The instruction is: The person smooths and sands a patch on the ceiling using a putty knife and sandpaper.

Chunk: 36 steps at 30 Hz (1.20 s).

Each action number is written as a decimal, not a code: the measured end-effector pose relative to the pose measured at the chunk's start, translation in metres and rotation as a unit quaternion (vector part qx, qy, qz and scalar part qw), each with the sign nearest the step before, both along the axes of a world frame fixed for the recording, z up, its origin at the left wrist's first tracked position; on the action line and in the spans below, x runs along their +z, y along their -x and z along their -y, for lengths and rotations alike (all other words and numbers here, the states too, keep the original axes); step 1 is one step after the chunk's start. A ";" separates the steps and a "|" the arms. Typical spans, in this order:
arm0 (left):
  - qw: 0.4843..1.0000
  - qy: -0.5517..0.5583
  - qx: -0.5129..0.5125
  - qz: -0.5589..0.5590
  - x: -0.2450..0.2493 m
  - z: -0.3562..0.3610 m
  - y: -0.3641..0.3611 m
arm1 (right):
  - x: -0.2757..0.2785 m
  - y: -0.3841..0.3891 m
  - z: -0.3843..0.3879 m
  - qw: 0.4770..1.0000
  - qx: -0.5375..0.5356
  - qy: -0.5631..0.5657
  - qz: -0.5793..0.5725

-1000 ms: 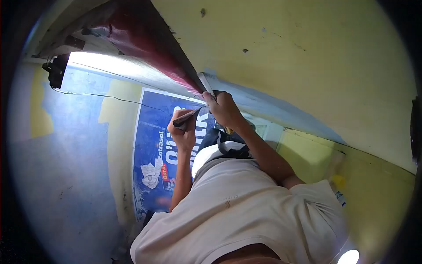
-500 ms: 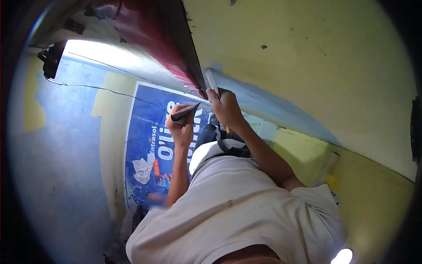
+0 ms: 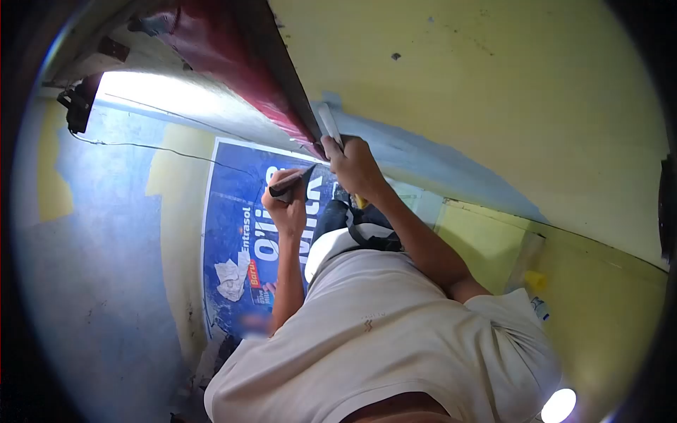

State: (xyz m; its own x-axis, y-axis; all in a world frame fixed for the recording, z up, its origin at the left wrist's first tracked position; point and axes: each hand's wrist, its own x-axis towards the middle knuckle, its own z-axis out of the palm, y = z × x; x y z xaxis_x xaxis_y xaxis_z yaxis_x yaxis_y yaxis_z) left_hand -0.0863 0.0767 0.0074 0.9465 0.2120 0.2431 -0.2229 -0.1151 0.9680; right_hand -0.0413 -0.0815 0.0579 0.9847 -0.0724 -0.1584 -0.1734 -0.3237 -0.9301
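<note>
My right hand (image 3: 355, 166) is closed around a pale, slim tool (image 3: 329, 121), whose kind I cannot make out. The tool points up alongside the dark edge of a red panel (image 3: 233, 63), close to a light blue painted strip (image 3: 416, 151) on the yellow wall. Lower and to the left, my left hand (image 3: 285, 211) grips a dark, flat piece with a pointed end (image 3: 293, 182). That point is directed toward the right hand, with a small space between them. Fingers partly hide both held things.
A blue printed banner (image 3: 229, 190) with white lettering lies beyond the left hand. A dark lamp-like fixture (image 3: 79, 106) with a wire (image 3: 155, 146) is at the left. Yellow wall (image 3: 493, 92) fills the upper right. A round light (image 3: 558, 406) glows at lower right.
The view has shifted a little, so the wall and red panel appear further left. Both hands keep their hold and have moved only slightly left in the picture.
</note>
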 end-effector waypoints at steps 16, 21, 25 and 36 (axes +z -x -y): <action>0.999 0.016 -0.036 -0.025 0.003 -0.003 0.006 | 0.019 0.021 0.032 0.976 0.143 -0.108 -0.126; 0.985 0.097 -0.105 -0.095 0.000 0.001 -0.001 | 0.023 0.067 0.057 0.954 0.166 -0.224 -0.112; 0.983 0.120 -0.086 -0.112 0.002 0.011 -0.010 | 0.038 0.084 0.077 0.954 0.110 -0.209 -0.185; 0.991 0.117 -0.056 -0.038 0.000 0.016 -0.034 | 0.025 0.072 0.052 0.939 0.140 -0.310 -0.049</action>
